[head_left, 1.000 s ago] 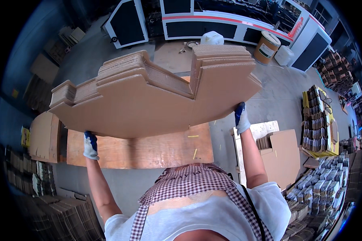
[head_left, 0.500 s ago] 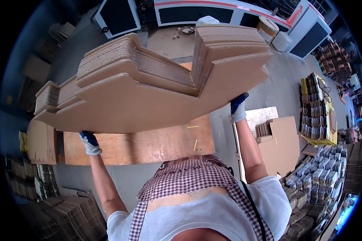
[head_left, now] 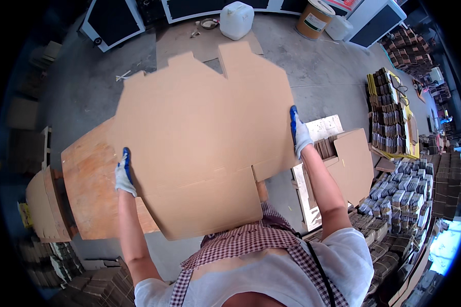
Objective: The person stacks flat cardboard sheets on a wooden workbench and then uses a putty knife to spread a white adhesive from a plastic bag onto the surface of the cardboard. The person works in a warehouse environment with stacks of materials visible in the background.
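A large stack of die-cut brown cardboard sheets is held up in front of me, its broad top face toward me, with notches and tabs along the far edge. My left hand, in a white and blue glove, grips the left edge. At the right edge, my right hand, gloved alike, presses against the cardboard; both hands' fingers are partly hidden. Below and to the left lies a wooden board tabletop, partly covered by the stack. The near edge of the cardboard reaches my checked apron.
Right of me, more cut cardboard rests on a pale pallet. Bundled cardboard piles and grey-white bundles stand further right. Another cardboard stack is at left. A white jug and a brown drum stand ahead.
The cardboard stack has tipped so its flat face shows instead of its layered edges, and it has come closer to my body. Both hands now hold its sides; the tabletop appears further left.
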Action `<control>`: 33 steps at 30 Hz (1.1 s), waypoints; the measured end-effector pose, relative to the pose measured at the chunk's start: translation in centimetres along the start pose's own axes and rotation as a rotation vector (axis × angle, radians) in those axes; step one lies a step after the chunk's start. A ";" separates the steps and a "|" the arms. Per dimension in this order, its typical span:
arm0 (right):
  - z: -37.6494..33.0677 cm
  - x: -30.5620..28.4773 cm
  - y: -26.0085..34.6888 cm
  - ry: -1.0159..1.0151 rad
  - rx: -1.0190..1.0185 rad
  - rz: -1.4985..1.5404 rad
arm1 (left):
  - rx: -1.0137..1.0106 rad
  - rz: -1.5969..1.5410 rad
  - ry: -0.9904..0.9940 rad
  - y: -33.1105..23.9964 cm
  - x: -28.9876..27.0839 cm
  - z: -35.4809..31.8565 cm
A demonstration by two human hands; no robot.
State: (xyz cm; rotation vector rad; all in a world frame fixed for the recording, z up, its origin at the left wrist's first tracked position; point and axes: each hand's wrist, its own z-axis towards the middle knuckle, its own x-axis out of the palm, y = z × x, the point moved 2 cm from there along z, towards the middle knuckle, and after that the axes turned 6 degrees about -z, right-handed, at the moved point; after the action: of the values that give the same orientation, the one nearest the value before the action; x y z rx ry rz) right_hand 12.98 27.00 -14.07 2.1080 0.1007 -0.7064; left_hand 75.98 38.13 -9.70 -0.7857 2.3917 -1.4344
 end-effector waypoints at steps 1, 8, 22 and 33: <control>0.6 1.5 -1.4 0.034 0.087 -0.132 | -0.067 0.048 -0.037 2.2 0.1 1.3; 3.1 3.4 -8.9 0.124 0.308 -0.289 | -0.340 0.240 -0.106 9.1 4.5 4.2; 6.2 5.5 -10.0 0.240 0.190 -0.332 | 1.178 1.265 0.593 9.9 27.5 -7.5; -9.8 -1.1 4.9 0.416 -0.297 -0.510 | 1.227 1.382 0.556 14.7 30.1 -7.1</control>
State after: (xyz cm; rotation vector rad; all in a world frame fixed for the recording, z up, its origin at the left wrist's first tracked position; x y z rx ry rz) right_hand 18.00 31.77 -5.53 1.9175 0.9395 -0.4881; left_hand 43.10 31.92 -17.10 1.3474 1.0515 -1.8530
